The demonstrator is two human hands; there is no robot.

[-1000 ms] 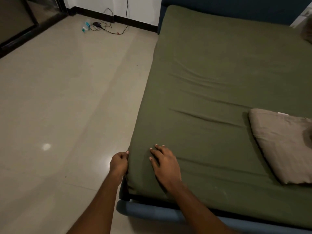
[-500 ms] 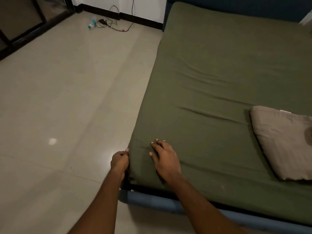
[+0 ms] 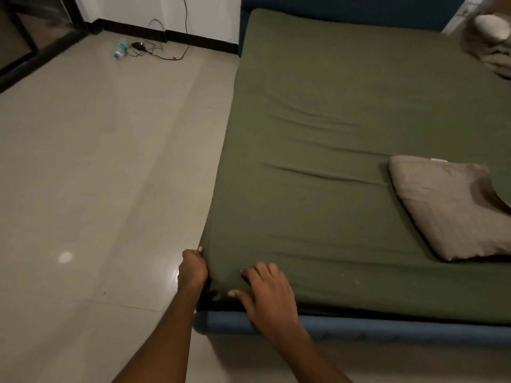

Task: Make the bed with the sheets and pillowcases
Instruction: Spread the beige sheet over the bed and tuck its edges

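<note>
Right hand (image 3: 269,291) has slid back along the green sheet (image 3: 331,134) toward the foot edge; thumb now at the lower rim of the near corner. Left hand (image 3: 192,268) stays at the side of that same corner.

Floor (image 3: 96,161): pale glossy tiles, fills the left half, one light spot reflected.

Green sheet: spread over the whole mattress, a few long creases across the middle, drawn down over the near corner.

Bed frame (image 3: 387,330): blue padded rail showing below the foot edge.

Folded beige cloth (image 3: 448,205): lies flat on the sheet at the right, well apart from both hands.

Pile of pale bedding (image 3: 489,40): far right corner, partly cut off.

Left grip: fingers curled in, pinching the sheet against the mattress side.

Right grip: fingers spread, slightly bent, pressing on top of the sheet just inside the corner.

Plastic bottle (image 3: 119,51): on its side on the floor by the far wall, beside a tangle of cable (image 3: 163,52).
</note>
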